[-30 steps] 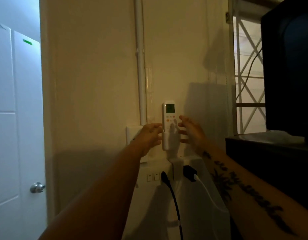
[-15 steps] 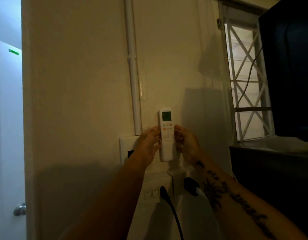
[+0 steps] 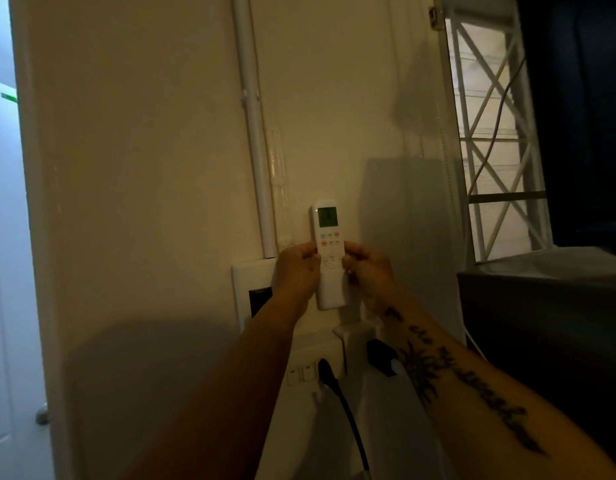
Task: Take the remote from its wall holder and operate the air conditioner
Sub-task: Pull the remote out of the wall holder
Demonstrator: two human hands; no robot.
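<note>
Both arms reach forward, the left hand and right hand pinching the upright white remote from 9 and 3 o'clock against the wall, its green screen lit.

The slim white plastic remote shows a pale green lit screen at its top, with small orange, red and grey-green buttons below. The plain wall behind it looks cream-yellow in the dim light, and the round conduit pipe running down it is white. The right forearm carries black tattooed script and a spiky black flower pattern. Below, a glossy black plug and cable stand against white sockets. At the right, the white window grille forms crossing diagonals. Far left, the panelled door reads bluish white.
</note>
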